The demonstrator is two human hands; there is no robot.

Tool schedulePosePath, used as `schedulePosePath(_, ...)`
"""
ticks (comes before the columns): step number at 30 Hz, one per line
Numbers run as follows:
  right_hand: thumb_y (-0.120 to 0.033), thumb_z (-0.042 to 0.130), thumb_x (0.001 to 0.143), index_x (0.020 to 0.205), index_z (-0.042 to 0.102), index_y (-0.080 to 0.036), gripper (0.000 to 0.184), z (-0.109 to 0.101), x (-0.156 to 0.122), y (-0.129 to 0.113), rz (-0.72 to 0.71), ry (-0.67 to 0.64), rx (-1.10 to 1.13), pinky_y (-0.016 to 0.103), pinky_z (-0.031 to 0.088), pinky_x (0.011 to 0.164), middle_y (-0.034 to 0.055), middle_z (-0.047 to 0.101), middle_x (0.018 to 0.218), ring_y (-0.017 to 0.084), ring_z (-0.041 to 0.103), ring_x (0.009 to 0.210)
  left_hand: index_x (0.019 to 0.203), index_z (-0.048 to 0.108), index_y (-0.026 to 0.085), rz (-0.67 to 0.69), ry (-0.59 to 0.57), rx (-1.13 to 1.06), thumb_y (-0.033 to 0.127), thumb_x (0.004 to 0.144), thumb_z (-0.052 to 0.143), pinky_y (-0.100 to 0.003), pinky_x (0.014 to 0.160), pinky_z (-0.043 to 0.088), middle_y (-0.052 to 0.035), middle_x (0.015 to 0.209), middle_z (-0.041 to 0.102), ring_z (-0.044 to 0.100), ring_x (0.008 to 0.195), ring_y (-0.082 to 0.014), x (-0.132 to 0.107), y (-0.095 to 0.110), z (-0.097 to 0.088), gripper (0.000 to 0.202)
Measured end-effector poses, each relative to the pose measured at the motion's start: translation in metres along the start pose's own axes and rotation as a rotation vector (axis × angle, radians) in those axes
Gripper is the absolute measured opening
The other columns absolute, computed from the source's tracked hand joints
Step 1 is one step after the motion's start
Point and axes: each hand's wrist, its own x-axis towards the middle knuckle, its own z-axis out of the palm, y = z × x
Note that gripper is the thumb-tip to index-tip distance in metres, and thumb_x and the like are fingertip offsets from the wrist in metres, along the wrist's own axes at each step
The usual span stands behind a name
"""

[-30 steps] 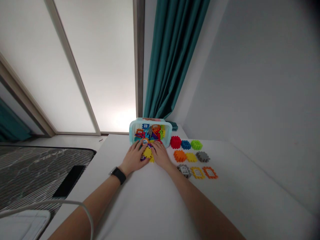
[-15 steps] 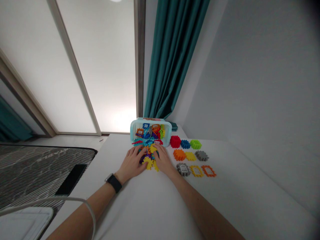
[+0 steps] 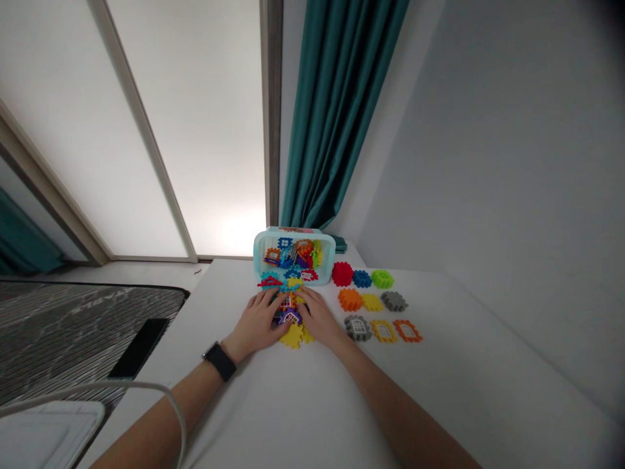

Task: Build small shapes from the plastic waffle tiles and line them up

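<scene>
A light blue plastic tub [image 3: 294, 235] lies tipped on its side at the far end of the white table [image 3: 303, 404], with coloured toothed plastic tiles spilling out of its mouth. My left hand [image 3: 254, 320] and my right hand [image 3: 320, 316] lie flat on either side of a small heap of these tiles [image 3: 291, 317]. The fingers of both hands are stretched out and cupped round the heap. A yellow tile [image 3: 293, 337] sticks out toward me between the hands. A dark watch [image 3: 219, 359] sits on my left wrist.
Right of the tub, several tiles are laid in three rows: red [image 3: 342, 274], blue, green; orange, yellow, grey; then three window-frame tiles [image 3: 383, 330]. A teal curtain [image 3: 336, 111] hangs behind. A black phone [image 3: 137, 350] lies on the striped surface at left. A white cable [image 3: 146, 394] crosses near my left arm.
Both hands have drawn back toward me, dragging a heap of tiles out of the tub's mouth onto the table. More tiles now lie spilled before the tub.
</scene>
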Motion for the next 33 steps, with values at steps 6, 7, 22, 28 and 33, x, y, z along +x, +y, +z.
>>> schedulePosePath(6, -0.026, 0.047, 0.097, 0.132, 0.06, -0.023, 0.038, -0.016, -0.009, -0.007, -0.018, -0.009, 0.059, 0.047, 0.043, 0.113, 0.01, 0.062, 0.136, 0.024, 0.054, 0.129, 0.132, 0.058, 0.025, 0.003, 0.04, -0.072, 0.032, 0.094, 0.056, -0.047, 0.105, 0.047, -0.0096, 0.132, 0.062, 0.056, 0.123, -0.0283, -0.003, -0.017, -0.011, 0.039)
schedulePosePath(7, -0.026, 0.048, 0.096, 0.131, 0.061, -0.024, 0.037, -0.018, -0.011, -0.008, -0.024, -0.015, 0.062, 0.047, 0.042, 0.113, 0.0098, 0.062, 0.136, 0.025, 0.054, 0.129, 0.129, 0.06, 0.025, 0.014, 0.022, -0.088, 0.03, 0.094, 0.055, -0.046, 0.102, 0.049, -0.009, 0.129, 0.064, 0.058, 0.121, -0.0274, -0.004, -0.021, -0.014, 0.035)
schedulePosePath(22, -0.025, 0.057, 0.093, 0.127, 0.063, -0.025, 0.035, -0.029, -0.028, -0.012, -0.064, -0.099, 0.002, 0.052, 0.039, 0.115, 0.0109, 0.059, 0.135, 0.028, 0.048, 0.133, 0.113, 0.068, 0.028, 0.008, -0.271, -0.113, 0.046, 0.078, 0.074, -0.037, 0.095, 0.052, -0.0047, 0.113, 0.067, 0.063, 0.106, -0.0249, -0.029, -0.065, -0.064, 0.04)
schedulePosePath(28, -0.025, 0.057, 0.093, 0.127, 0.063, -0.026, 0.035, -0.027, -0.028, -0.009, -0.069, -0.08, 0.002, 0.053, 0.04, 0.114, 0.0108, 0.06, 0.134, 0.028, 0.049, 0.132, 0.107, 0.068, 0.031, -0.026, -0.319, -0.068, 0.039, 0.07, 0.078, -0.038, 0.094, 0.052, -0.0044, 0.114, 0.064, 0.062, 0.106, -0.0267, -0.032, -0.067, -0.06, 0.04)
schedulePosePath(33, -0.025, 0.058, 0.092, 0.128, 0.063, -0.027, 0.036, -0.026, -0.028, -0.009, -0.073, -0.079, -0.005, 0.053, 0.039, 0.114, 0.011, 0.06, 0.134, 0.029, 0.048, 0.133, 0.105, 0.067, 0.031, -0.057, -0.323, -0.059, 0.035, 0.069, 0.076, -0.041, 0.097, 0.049, -0.0042, 0.114, 0.063, 0.061, 0.107, -0.0275, -0.033, -0.064, -0.058, 0.038)
